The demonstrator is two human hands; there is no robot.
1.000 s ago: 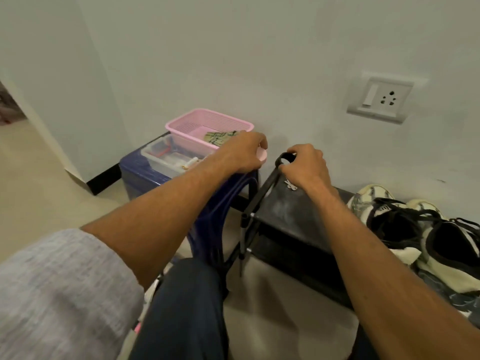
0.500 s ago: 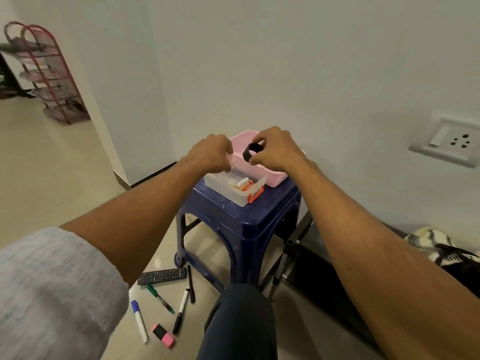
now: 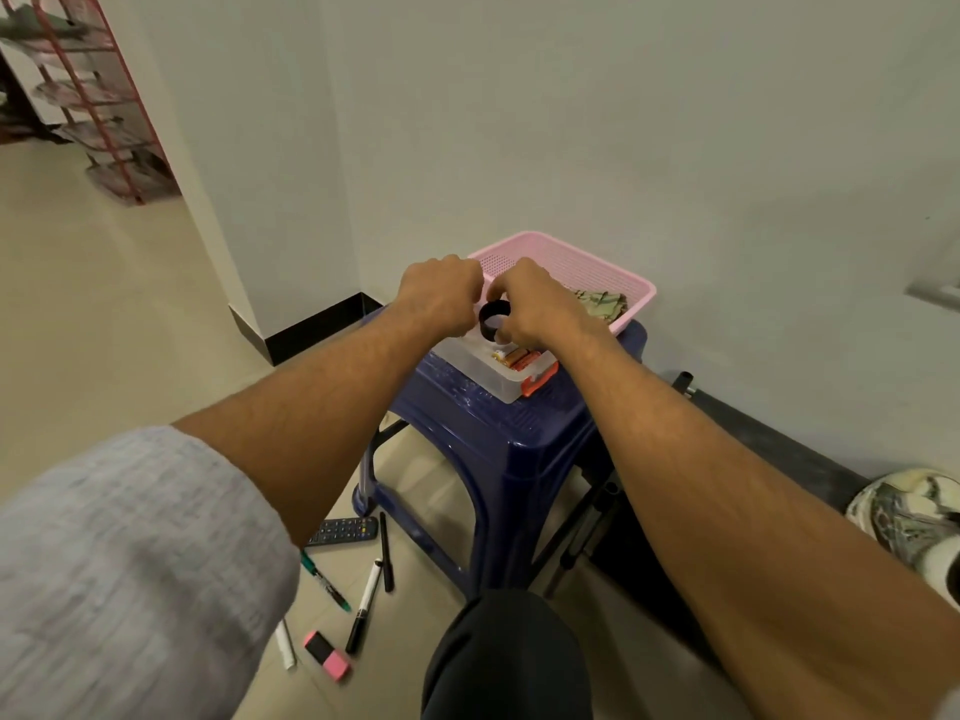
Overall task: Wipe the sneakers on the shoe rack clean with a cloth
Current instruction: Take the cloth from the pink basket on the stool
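Over the blue stool, in the single head view, both hands meet above a clear box beside a pink basket holding a folded cloth. The right hand has its fingers pinched round a black ring; the left hand is curled just beside it, its grip unclear. Wiping looks unstarted: a sneaker sits untouched on the low shoe rack, well apart at right.

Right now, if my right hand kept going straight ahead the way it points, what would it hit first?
Probably the pink basket: the right hand, holding a black ring, points at its near rim, though depth is unclear.
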